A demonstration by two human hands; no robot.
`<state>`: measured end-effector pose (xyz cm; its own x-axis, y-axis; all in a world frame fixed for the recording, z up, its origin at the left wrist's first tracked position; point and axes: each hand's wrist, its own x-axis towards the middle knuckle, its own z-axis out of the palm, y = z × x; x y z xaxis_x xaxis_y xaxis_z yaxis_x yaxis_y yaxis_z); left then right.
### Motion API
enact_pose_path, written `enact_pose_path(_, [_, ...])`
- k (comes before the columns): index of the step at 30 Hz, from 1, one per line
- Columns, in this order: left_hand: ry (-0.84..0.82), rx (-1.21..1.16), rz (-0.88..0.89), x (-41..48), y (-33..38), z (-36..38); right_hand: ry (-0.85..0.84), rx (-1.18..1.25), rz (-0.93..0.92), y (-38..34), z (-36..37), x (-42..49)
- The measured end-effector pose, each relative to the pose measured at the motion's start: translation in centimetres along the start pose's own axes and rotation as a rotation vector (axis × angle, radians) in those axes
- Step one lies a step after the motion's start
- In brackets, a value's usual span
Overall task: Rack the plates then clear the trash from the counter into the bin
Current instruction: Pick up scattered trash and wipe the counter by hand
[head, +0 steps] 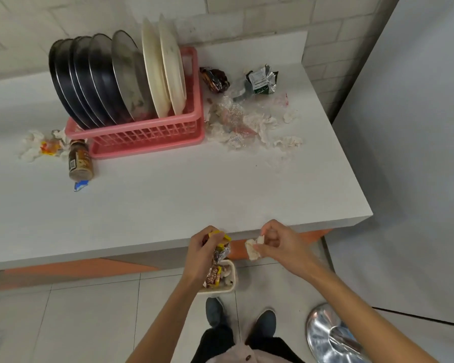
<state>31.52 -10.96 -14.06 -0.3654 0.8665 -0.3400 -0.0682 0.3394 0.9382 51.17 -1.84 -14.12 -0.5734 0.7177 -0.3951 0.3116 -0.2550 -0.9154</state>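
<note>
left grip (203,251): i see it curled round wrappers (220,244), held over the bin (233,280) to drop.
right grip (278,244): pinching tissue (253,248), beside the bin.
plates (110,79): racked.
surface (194,184): more trash (236,121) waits.

The dish rack (147,133) is pink plastic with a grid-patterned wall. In it stand black plates (74,79), a dull grey metal plate (126,72) and two cream plates (168,69), faintly stained. The counter (194,184) is white, with an orange band (76,268) beneath its edge. A brown jar (80,161) carries a tan label. The snack wrapper (224,237) is yellow, red and silver; the crumpled tissue (253,248) is white. The bin (233,279) looks cream, though it is partly hidden. One foil packet (261,81) is dark green and silver.
</note>
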Motion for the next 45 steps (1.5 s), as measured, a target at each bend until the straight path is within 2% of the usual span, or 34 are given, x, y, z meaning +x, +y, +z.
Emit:
enact_pose_path(4, [0.045, -0.076, -0.166, -2.5, -2.5, -2.7, -0.085, -0.159, 0.01, 1.8, 2.3, -1.2])
enact_pose_path(9, [0.022, -0.042, -0.374, -4.2, -5.9, -5.5, 0.001, -0.264, 0.029, 4.5, 5.5, -3.2])
enact_pose_path(13, [-0.08, 0.035, -0.369, -4.7, -8.0, -8.3, 0.097, -0.401, 0.007, 6.4, 8.4, -4.3])
enact_pose_path(18, [-0.121, 0.052, -0.302, -5.7, -10.6, -11.8, 0.134, -0.47, 0.002, 8.1, 13.4, -4.9])
enact_pose_path(22, [-0.073, 0.134, -0.321, -6.0, -14.0, -14.3, 0.14, -0.426, 0.053, 10.2, 17.1, -4.6])
enact_pose_path(29, [-0.024, 0.117, -0.43, -4.8, -20.4, -16.7, 0.177, -0.284, 0.261, 16.3, 20.0, -1.7])
enact_pose_path(34, [-0.048, 0.169, -0.453, -2.2, -25.1, -16.2, 0.192, -0.238, 0.332, 20.8, 21.4, 1.3])
enact_pose_path(45, [0.019, 0.285, -0.445, 2.3, -35.2, -14.6, 0.248, -0.171, 0.401, 30.6, 23.6, 7.7])
